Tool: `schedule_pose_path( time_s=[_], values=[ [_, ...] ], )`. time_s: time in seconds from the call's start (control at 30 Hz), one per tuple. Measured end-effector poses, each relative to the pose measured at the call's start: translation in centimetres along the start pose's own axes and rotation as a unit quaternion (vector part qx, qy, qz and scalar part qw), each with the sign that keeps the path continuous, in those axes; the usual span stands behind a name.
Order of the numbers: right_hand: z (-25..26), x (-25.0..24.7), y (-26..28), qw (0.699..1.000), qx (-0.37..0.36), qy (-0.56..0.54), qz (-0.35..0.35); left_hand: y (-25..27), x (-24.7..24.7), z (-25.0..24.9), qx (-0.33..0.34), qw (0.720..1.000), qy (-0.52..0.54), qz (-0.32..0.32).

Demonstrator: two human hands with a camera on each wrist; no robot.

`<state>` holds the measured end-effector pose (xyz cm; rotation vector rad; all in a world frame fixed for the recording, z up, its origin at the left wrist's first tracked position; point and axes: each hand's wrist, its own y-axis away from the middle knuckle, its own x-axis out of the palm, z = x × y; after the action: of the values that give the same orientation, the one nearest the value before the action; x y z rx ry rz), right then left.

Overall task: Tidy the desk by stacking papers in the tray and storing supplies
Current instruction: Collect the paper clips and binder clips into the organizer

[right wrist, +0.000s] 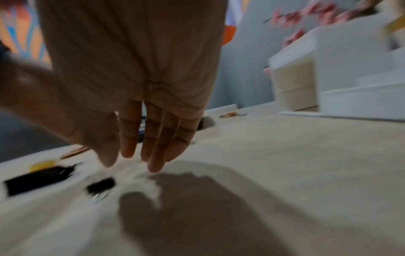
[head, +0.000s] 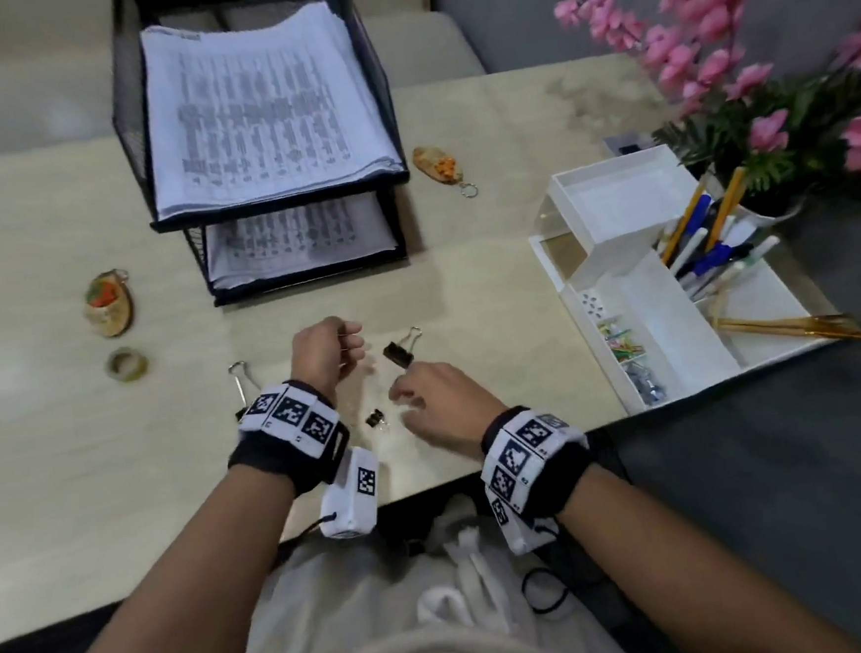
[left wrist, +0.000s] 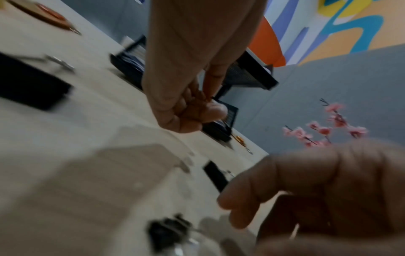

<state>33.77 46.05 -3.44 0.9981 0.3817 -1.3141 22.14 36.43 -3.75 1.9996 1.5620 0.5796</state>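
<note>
A black binder clip lies on the beige desk, just beyond my right hand. That hand hovers low over the desk with fingers straight and holds nothing. A smaller black clip lies between my wrists, and another clip is partly hidden behind my left wrist. My left hand is raised with its fingers curled into the palm; nothing shows in it. Printed papers fill both tiers of the black mesh tray.
A white organiser at the right holds pens and small clips. Two wooden keychains and a tape roll lie on the desk. Pink flowers stand at the back right.
</note>
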Motion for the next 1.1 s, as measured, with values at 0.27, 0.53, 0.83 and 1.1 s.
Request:
schedule_pose_path(
  time_s=[0.27, 0.53, 0.83, 1.1],
  values=[
    [2.1, 2.8, -1.9, 0.996, -0.037, 0.086, 0.009, -0.3, -5.0, 1.0, -0.091, 0.991, 0.078, 0.052],
    [4.5, 1.7, -3.4, 0.98, -0.005, -0.12, -0.162, 0.4, -4.7, 2.6, -0.137, 0.976, 0.103, 0.135],
    [4.0, -0.4, -5.7, 0.96, 0.076, -0.105, -0.247, -0.4, -5.9, 2.0, -0.192, 0.957, 0.197, 0.091],
    [3.2, 2.3, -5.8, 0.972, 0.141, 0.016, -0.186, -0.7, -8.7, 0.6, -0.112, 0.961, 0.245, 0.067]
  ],
)
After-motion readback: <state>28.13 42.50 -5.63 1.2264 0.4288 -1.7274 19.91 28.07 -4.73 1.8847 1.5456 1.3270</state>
